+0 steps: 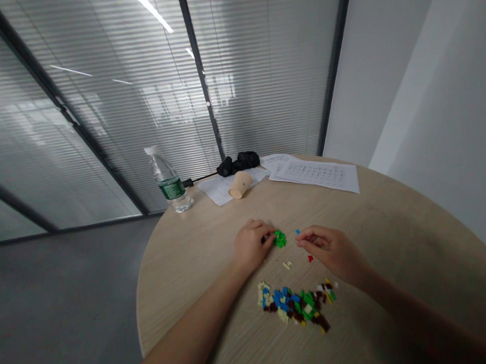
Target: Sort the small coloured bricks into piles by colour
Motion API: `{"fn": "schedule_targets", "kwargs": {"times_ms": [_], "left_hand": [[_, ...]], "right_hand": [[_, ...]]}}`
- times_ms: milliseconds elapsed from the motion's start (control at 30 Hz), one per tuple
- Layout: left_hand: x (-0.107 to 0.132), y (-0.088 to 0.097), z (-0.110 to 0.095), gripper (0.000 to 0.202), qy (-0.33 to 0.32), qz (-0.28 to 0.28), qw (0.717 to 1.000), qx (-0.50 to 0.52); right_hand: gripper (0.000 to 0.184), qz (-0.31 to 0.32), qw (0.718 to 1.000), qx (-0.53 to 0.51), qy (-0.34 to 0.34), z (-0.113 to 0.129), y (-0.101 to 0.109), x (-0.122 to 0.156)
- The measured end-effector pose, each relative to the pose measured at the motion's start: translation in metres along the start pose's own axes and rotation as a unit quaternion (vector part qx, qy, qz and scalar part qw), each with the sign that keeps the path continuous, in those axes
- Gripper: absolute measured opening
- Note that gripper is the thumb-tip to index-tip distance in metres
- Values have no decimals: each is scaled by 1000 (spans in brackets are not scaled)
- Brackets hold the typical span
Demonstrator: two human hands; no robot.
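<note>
A loose pile of small plastic bricks (296,304), blue, green, brown and cream, is seen nearest the camera on a round table (394,234) of pale wood grain. The pile's long axis runs left to right. The table's curved edge falls away at the left, and bare wood is left open to the right. A cream piece (287,265) and a red piece (309,258) lie apart just beyond the pile.

Farther in, a knobbly green brick cluster (280,238) is pinched at the fingertips of the left hand (250,245); it is too small for its axis to be read. The right hand (331,249) is curled with fingers pressed together, a blue piece (297,231) at their tips; whether it is gripped cannot be told.

At the far rim, a clear water bottle (168,180) stands upright, a paper cup (240,184) lies on its side, and printed sheets (319,174) and a black bundle (239,162) are laid.
</note>
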State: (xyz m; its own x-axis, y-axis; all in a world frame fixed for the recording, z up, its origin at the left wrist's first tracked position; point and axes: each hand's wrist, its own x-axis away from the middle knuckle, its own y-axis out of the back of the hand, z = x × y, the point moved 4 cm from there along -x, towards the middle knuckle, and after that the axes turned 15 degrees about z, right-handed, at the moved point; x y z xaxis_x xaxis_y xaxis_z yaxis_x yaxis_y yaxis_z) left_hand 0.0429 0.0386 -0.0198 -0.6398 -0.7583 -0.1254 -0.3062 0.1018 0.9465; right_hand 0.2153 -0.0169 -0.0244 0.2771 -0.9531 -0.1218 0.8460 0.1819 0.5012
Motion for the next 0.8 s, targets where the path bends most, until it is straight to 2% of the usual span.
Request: {"fn": "schedule_targets", "kwargs": {"times_ms": [800], "left_hand": [[0, 0, -1, 13, -7, -3, 1000, -4]], "right_hand": [[13, 2, 1000, 14, 8, 0, 1, -1]]}}
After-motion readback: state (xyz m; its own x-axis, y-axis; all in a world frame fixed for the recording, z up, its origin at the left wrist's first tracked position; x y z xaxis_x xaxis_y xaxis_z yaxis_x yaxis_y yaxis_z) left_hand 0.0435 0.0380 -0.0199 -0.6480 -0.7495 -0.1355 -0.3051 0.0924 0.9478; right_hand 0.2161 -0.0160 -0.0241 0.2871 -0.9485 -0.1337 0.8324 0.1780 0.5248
